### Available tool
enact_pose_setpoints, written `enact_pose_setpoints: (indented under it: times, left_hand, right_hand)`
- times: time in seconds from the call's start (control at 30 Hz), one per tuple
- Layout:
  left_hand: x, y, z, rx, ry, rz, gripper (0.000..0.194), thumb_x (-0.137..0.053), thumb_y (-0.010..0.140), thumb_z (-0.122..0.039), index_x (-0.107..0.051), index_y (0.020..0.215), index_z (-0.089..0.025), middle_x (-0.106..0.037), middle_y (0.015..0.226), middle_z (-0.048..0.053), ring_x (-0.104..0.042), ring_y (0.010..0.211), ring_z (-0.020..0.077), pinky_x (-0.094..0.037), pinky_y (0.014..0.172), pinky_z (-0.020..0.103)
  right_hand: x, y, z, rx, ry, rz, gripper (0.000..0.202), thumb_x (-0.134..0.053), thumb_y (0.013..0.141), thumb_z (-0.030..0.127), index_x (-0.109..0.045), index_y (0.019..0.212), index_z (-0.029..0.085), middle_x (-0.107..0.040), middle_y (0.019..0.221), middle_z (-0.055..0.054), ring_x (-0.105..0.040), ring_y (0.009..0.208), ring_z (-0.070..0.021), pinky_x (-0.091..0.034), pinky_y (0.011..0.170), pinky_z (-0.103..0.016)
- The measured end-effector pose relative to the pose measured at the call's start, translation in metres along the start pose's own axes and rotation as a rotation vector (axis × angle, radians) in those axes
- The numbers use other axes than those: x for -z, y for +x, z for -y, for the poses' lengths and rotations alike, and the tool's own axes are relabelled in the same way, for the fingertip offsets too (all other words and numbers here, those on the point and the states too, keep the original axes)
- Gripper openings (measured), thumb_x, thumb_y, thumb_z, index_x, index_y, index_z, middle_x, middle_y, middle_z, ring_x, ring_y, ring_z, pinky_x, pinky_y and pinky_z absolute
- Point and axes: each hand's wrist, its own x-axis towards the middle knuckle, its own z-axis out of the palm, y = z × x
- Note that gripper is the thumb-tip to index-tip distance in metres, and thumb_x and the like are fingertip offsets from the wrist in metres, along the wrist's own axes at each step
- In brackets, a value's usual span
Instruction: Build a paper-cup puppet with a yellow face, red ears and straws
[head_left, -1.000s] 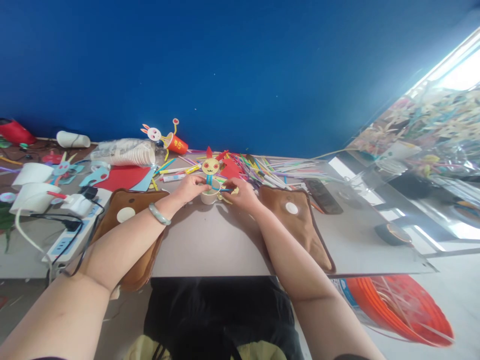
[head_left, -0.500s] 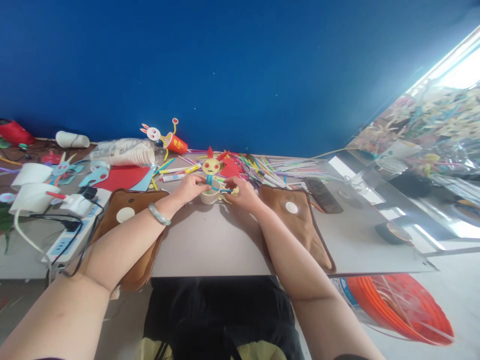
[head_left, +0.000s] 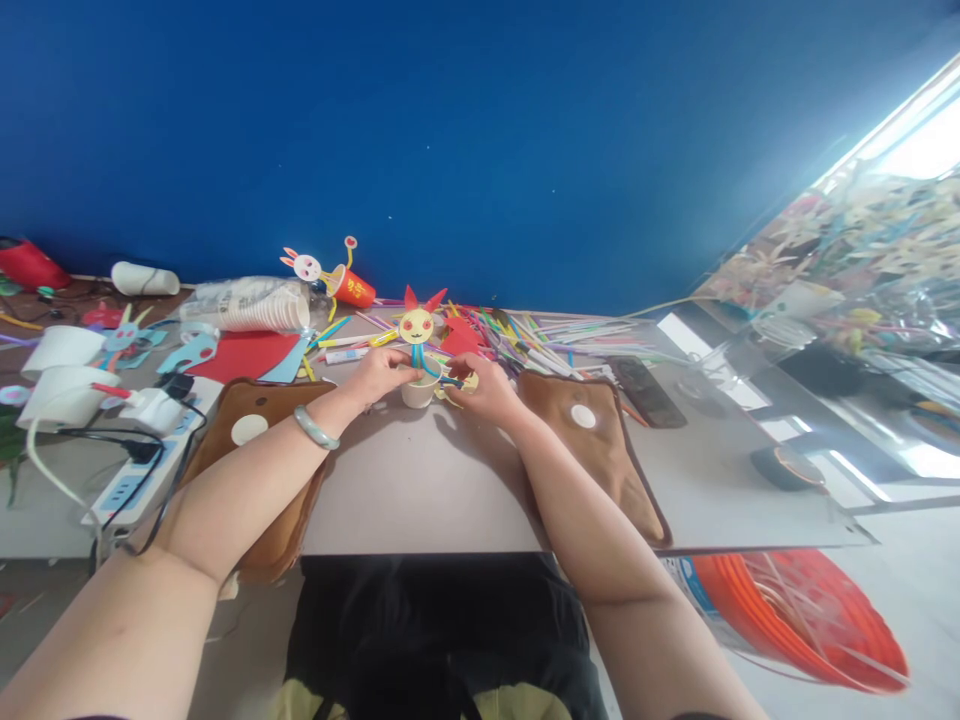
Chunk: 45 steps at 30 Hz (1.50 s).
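Note:
A white paper cup (head_left: 418,396) stands on the table between my two hands. Blue pipe cleaners (head_left: 417,357) rise out of it and carry a round yellow paper face (head_left: 416,326) with pointed red ears. My left hand (head_left: 384,378) is closed at the cup's left rim, its thumb and fingers pinching there. On the cup's right side, my right hand (head_left: 484,390) pinches a blue pipe cleaner arm that sticks out sideways. Small pale yellow paper pieces show by those fingers, partly covered by them.
Loose coloured pipe cleaners (head_left: 555,335) and markers lie behind the cup. Brown hand warmers (head_left: 592,450) flank my arms. A power strip (head_left: 154,465) with cords is at left, near stacked paper cups (head_left: 262,305). An orange bucket (head_left: 817,620) stands below the table's right side.
The yellow face with its red ears has shifted a little left and tilted differently above the cup. Both hands stay at the cup in nearly the same places.

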Motion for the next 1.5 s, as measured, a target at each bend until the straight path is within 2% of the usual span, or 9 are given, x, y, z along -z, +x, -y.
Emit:
enact_pose_setpoints:
  times: [0.13,0.23,0.3,0.43,0.63,0.87,1.07,1.5]
  left_hand:
    - [0.002,-0.003,-0.005,-0.055,0.018,0.012,0.021,-0.07,0.068,-0.036,-0.072,0.067,-0.016,-0.067,0.071,0.001,-0.057,0.074,0.0177,-0.04,0.07,0.029]
    - [0.002,-0.003,-0.008,-0.005,0.038,-0.101,0.031,-0.063,0.074,-0.037,-0.057,0.051,-0.017,-0.047,0.052,-0.002,-0.043,0.059,0.0134,-0.031,0.059,0.029]
    - [0.002,-0.003,-0.009,0.049,0.025,-0.184,0.036,-0.06,0.075,-0.036,-0.048,0.047,-0.019,-0.036,0.048,-0.004,-0.035,0.055,0.0124,-0.025,0.057,0.03]
    - [0.002,-0.003,-0.011,0.084,0.001,-0.206,0.036,-0.057,0.073,-0.033,-0.037,0.047,-0.02,-0.027,0.047,-0.004,-0.028,0.053,0.0118,-0.02,0.055,0.031]
    - [0.003,-0.007,-0.013,0.068,0.073,-0.102,0.024,-0.058,0.067,-0.027,-0.046,0.048,-0.018,-0.034,0.047,-0.005,-0.03,0.052,0.0105,-0.022,0.054,0.029]
    - [0.002,-0.004,-0.011,0.022,0.129,-0.102,0.02,-0.066,0.064,-0.034,-0.066,0.058,-0.015,-0.057,0.058,-0.001,-0.05,0.064,0.015,-0.036,0.064,0.029]
    - [0.003,-0.001,-0.004,-0.031,0.135,-0.081,0.026,-0.072,0.064,-0.041,-0.066,0.057,-0.017,-0.06,0.058,0.0,-0.057,0.07,0.0189,-0.041,0.068,0.03]
    - [-0.001,-0.002,0.002,0.032,-0.026,-0.043,0.03,-0.077,0.066,-0.046,-0.073,0.064,-0.016,-0.065,0.061,0.002,-0.057,0.065,0.0184,-0.041,0.063,0.03]
  right_hand:
    - [0.001,0.001,-0.002,0.001,0.008,0.007,0.033,-0.067,0.067,0.02,-0.067,0.1,0.016,-0.073,0.088,-0.005,-0.067,0.081,-0.0192,-0.051,0.077,-0.032]
    - [0.001,0.001,-0.004,0.01,0.014,0.007,0.033,-0.066,0.066,0.02,-0.066,0.099,0.017,-0.073,0.089,-0.005,-0.066,0.08,-0.0189,-0.051,0.076,-0.032]
    - [0.001,0.001,-0.005,0.012,0.013,0.003,0.033,-0.066,0.067,0.019,-0.066,0.099,0.017,-0.073,0.088,-0.005,-0.066,0.08,-0.0185,-0.051,0.076,-0.032]
    - [0.001,0.001,-0.005,0.02,0.007,-0.01,0.031,-0.065,0.067,0.018,-0.067,0.098,0.017,-0.072,0.087,-0.004,-0.065,0.078,-0.018,-0.051,0.075,-0.031]
    - [0.001,0.002,-0.007,0.053,-0.004,-0.008,0.019,-0.064,0.067,0.018,-0.068,0.086,0.017,-0.072,0.085,-0.005,-0.065,0.077,-0.0189,-0.05,0.073,-0.031]
    - [-0.001,0.002,-0.009,0.039,-0.008,-0.01,0.018,-0.065,0.069,0.021,-0.069,0.086,0.017,-0.072,0.084,-0.005,-0.065,0.077,-0.0186,-0.05,0.072,-0.03]
    - [-0.004,0.0,-0.004,0.027,0.025,-0.018,0.032,-0.069,0.07,0.028,-0.067,0.101,0.018,-0.073,0.085,-0.004,-0.065,0.076,-0.0177,-0.051,0.073,-0.031]
    - [-0.006,-0.002,0.0,0.025,0.047,-0.012,0.046,-0.076,0.071,0.038,-0.066,0.111,0.018,-0.073,0.091,-0.006,-0.066,0.082,-0.0194,-0.052,0.074,-0.032]
